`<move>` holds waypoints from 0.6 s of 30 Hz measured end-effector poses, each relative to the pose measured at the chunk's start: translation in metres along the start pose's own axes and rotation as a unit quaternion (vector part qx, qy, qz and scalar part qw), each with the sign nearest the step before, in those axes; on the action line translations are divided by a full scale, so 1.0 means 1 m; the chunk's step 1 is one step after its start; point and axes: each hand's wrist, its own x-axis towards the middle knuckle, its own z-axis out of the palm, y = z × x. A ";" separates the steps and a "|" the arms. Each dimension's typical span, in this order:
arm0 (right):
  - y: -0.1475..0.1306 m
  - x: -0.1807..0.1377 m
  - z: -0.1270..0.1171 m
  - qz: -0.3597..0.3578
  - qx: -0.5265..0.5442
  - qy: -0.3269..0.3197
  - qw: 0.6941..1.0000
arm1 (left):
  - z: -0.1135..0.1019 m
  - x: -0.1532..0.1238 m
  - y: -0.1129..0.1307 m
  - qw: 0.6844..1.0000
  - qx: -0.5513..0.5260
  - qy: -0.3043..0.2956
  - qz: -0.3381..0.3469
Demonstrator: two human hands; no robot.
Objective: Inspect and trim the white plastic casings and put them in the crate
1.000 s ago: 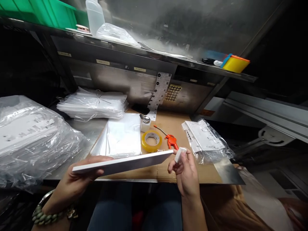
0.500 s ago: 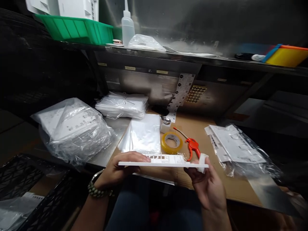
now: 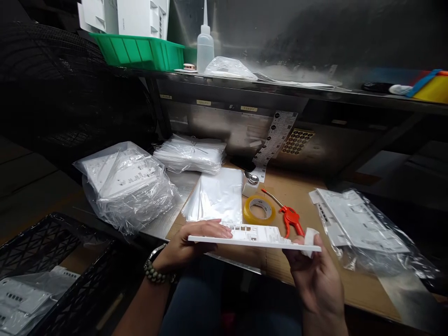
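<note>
A white plastic panel (image 3: 259, 236) with slots and raised ribs is held level, edge toward me, above the front of the bench. My left hand (image 3: 198, 238) grips its left end, fingers on top and thumb side below. My right hand (image 3: 315, 275) is closed on the right end, where a small white wrap or cloth (image 3: 311, 240) shows at the fingers. Just beyond the panel lie an orange air blow gun (image 3: 291, 218), a roll of yellow tape (image 3: 259, 210) and a fanned stack of clear plastic bags (image 3: 220, 193).
Bagged white panels (image 3: 126, 186) sit at left, another bagged panel (image 3: 360, 221) at right. Behind are a tied bundle of bags (image 3: 191, 154) and a small round-topped container (image 3: 251, 184). A shelf (image 3: 227, 80) holds a green bin (image 3: 140, 52) and a bottle (image 3: 205, 51). A black crate (image 3: 87, 275) stands lower left.
The whole view has shifted, so the bench and shelf things appear farther right. Both hands still hold the panel, with little change in grip.
</note>
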 end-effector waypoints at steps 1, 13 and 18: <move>-0.001 0.001 -0.001 -0.010 -0.023 -0.009 1.000 | 0.001 0.000 0.002 1.000 0.003 0.006 0.000; 0.018 -0.051 0.060 -0.483 -0.430 -0.127 0.752 | 0.032 0.000 0.005 0.963 0.250 0.054 0.088; 0.032 -0.071 0.088 -0.501 -0.414 -0.174 0.740 | 0.035 0.002 0.007 0.950 0.286 0.064 0.104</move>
